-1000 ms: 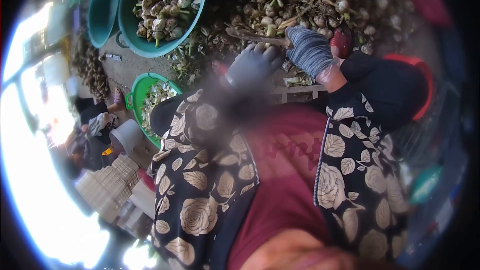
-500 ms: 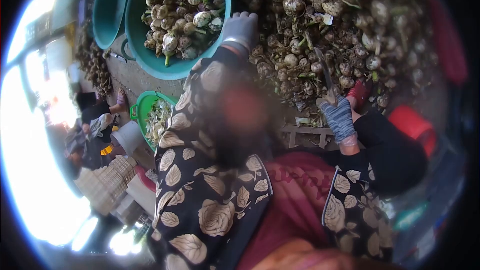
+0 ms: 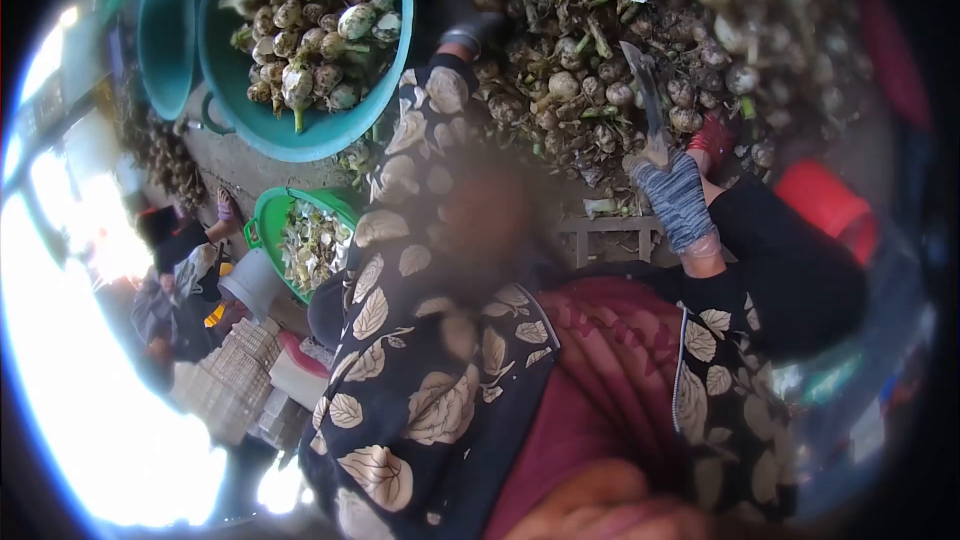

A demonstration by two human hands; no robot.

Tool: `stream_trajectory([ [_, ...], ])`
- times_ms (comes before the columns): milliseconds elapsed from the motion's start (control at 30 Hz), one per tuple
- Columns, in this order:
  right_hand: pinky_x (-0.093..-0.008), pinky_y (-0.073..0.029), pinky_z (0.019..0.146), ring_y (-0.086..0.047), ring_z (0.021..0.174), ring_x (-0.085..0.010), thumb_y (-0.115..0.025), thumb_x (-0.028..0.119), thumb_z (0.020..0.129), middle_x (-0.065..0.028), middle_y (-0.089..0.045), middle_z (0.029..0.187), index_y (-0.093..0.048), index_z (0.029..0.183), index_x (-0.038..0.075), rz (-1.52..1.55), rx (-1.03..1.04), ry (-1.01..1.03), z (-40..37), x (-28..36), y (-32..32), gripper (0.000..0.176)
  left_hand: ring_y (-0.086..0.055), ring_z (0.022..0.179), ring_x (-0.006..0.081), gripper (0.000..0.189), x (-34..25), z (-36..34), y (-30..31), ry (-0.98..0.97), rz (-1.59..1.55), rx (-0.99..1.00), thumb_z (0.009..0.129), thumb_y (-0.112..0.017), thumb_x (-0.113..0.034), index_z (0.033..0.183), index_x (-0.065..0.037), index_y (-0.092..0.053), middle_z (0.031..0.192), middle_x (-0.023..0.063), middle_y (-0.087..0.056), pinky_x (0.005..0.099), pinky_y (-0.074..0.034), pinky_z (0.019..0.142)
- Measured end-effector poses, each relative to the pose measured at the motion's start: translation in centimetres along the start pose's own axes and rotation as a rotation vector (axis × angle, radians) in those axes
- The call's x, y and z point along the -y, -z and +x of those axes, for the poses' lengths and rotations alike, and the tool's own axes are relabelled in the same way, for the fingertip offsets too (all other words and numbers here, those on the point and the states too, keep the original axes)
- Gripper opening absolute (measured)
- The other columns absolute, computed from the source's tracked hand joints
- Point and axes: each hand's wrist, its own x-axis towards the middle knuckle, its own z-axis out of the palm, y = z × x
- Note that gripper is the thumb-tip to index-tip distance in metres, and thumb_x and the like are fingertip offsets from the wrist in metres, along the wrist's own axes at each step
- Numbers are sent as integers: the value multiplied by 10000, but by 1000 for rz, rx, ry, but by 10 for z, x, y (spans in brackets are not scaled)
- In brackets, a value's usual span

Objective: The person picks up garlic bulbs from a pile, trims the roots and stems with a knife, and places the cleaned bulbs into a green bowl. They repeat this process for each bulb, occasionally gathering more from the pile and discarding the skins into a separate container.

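My right hand (image 3: 668, 202), in a grey knitted glove, is closed around the handle of a knife (image 3: 646, 90) whose blade points up and away from me. The blade lies over the near side of a large heap of soil-stained garlic bulbs (image 3: 563, 86) with stems. My left hand (image 3: 474, 24), in a dark grey glove, reaches forward to the left edge of that heap; its fingers are blurred and lost among the bulbs. Beside it on the left stands a big teal tub (image 3: 318, 147) partly filled with trimmed garlic bulbs (image 3: 297, 86).
A green basin (image 3: 262, 210) holds pale peelings. Another teal tub (image 3: 166, 35) stands behind at the far left. Also on the left, a person (image 3: 180, 285) sits by a grey bucket (image 3: 254, 280). A red container (image 3: 826, 208) is near my right knee.
My left hand has moved from the teal tub's rim rightward and forward to the heap. My right hand keeps the knife in much the same place. The whole view has shifted slightly.
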Motion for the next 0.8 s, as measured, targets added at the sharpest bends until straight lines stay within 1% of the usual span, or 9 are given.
stream_trajectory([
  [67,-248,-397,523,-493,581,-88,-673,195,782,-6,-559,647,-599,786,12,112,-77,138,-5,-3,-5,197,-575,895,211,710,-5,-32,1,253,-612,242,552,-798,-287,1103,-3,-454,1020,140,-565,325,-470,820],
  [133,-278,-411,535,-480,554,-104,-672,240,777,-16,-523,598,-557,728,3,319,-140,260,-4,-13,-10,268,-555,889,161,671,-15,-67,27,231,-818,317,601,-778,-194,1123,7,-406,993,106,-555,284,-473,793],
  [267,-327,-446,570,-579,618,-245,-653,205,766,-132,-591,685,-571,782,-1,-139,-230,541,2,-16,-4,222,-545,924,145,634,-72,-139,91,131,-1403,309,635,-775,-169,1122,-18,-398,1025,87,-559,285,-479,774],
  [300,-370,-461,605,-578,683,-334,-659,195,734,-168,-593,754,-575,813,10,-343,-374,687,-20,5,-2,218,-540,948,146,679,-85,-154,105,42,-1422,324,637,-788,-168,1154,-19,-374,1048,88,-553,291,-477,793],
  [400,-406,-465,651,-583,748,-343,-675,212,698,-160,-591,810,-577,889,20,-624,-478,965,-39,15,-1,288,-548,980,156,758,-121,-192,141,-164,-1494,381,630,-820,-222,1205,-16,-372,1089,80,-555,305,-472,835],
  [433,-415,-470,681,-588,795,-323,-684,229,668,-151,-582,861,-570,950,34,-713,-385,879,-53,24,0,361,-551,986,157,753,-126,-203,150,-190,-1448,437,644,-811,-239,1222,-21,-379,1108,74,-556,306,-471,840],
  [533,-411,-473,699,-589,827,-310,-685,220,655,-141,-585,885,-574,964,43,-692,-489,1158,-56,9,-4,373,-570,962,152,673,-134,-226,151,-260,-1354,407,668,-788,-235,1197,-19,-434,1079,65,-586,307,-476,840],
  [700,-404,-478,692,-591,803,-311,-678,194,654,-140,-584,865,-574,923,45,-635,-550,1285,-60,-2,-5,324,-565,844,125,538,-156,-260,165,-101,-1512,401,690,-758,-181,1119,-4,-486,990,59,-597,269,-476,750],
  [800,-410,-472,668,-587,775,-326,-667,189,674,-148,-579,815,-561,860,54,-600,-514,1065,-55,-6,7,253,-558,806,110,477,-171,-274,173,-160,-1569,427,694,-732,-139,1087,5,-503,956,54,-598,254,-474,719],
])
